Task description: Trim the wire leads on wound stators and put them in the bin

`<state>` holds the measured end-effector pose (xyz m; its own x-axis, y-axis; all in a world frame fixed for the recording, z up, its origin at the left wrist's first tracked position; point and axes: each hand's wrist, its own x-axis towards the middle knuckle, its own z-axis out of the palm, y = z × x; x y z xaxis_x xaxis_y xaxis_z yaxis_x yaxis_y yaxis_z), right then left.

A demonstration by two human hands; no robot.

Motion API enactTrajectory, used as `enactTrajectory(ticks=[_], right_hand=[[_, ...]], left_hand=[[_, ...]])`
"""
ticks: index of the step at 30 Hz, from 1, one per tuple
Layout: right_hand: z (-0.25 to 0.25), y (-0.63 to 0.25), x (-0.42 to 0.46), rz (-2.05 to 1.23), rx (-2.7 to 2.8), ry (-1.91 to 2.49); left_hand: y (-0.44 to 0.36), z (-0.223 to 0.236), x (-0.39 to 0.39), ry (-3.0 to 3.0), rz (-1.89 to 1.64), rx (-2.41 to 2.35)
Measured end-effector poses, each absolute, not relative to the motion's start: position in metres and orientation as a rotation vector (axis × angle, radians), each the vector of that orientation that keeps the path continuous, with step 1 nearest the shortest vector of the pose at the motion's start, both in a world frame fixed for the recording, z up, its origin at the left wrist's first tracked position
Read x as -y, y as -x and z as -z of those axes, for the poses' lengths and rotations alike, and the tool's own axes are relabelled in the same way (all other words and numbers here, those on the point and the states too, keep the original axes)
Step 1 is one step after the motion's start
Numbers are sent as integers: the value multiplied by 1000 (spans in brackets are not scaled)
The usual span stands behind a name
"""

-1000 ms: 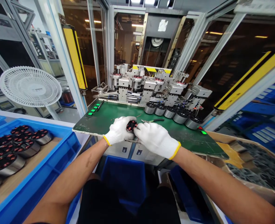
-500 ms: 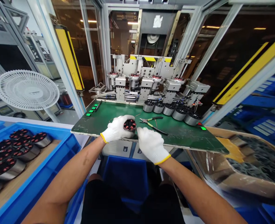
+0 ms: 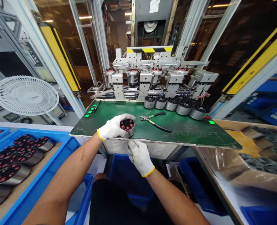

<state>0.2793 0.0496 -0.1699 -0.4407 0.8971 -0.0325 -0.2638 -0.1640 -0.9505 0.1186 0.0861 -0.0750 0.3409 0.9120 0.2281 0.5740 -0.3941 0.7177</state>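
My left hand (image 3: 113,126), in a white knit glove, is wrapped round the side of a motor stator (image 3: 128,128) at the front edge of the green worktop (image 3: 100,116). The stator is a steel ring with a black top and copper windings facing up. Below it, just off the worktop's edge, the gloved fingers of my right hand (image 3: 138,155) are pinched together. A thin wire (image 3: 129,136) runs down from the stator to these fingertips. Cutting pliers (image 3: 156,121) with black and yellow-green handles lie spread on the worktop, right of the stator. A loose bit of wire (image 3: 148,113) lies by their jaws.
Several stators (image 3: 171,104) stand in a row at the worktop's back right. Behind is a machine (image 3: 145,84) holding more. At left are a blue crate (image 3: 69,140) of wound stators and a white fan (image 3: 27,95). A carton (image 3: 219,134) of grey parts stands right.
My right hand has moved from beside the stator to below it, uncovering the pliers. My left hand keeps the stator. The machine's upper plate appears lower, and the view has shifted.
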Motion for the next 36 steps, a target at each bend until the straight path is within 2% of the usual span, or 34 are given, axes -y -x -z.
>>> enactTrajectory(ticks=[6,9,12,16,19,21,26,32,36], right_hand=[[269,-303,-15,-1699,1415,1284],[310,-324,4,-1697,1425,1369],[317,-346,8,-1614,1495,1466],[286,-362,-2,-1329,1743,1458],[252,-365,-6,-1114,1904,1319],[229,-370,-8,-997,1965,1248],[163,-392,-26,-680,1855,1186],[88,-358,-50,-428,2017,998],[78,-311,-67,-195,2356,1280]], left_hand=[[-117,75,-85,-2056,-756,-1346],[-114,48,-82,-2242,-524,-1412],[-127,12,-73,-2480,-338,-1712],[-171,1,-60,-2254,-132,-2417],[-190,17,-60,-2113,4,-2595],[-182,24,-61,-2239,-11,-2483],[-127,17,-61,-2627,-113,-1639],[-119,28,-62,-2380,-315,-1762],[-122,38,-64,-2328,-428,-1738]])
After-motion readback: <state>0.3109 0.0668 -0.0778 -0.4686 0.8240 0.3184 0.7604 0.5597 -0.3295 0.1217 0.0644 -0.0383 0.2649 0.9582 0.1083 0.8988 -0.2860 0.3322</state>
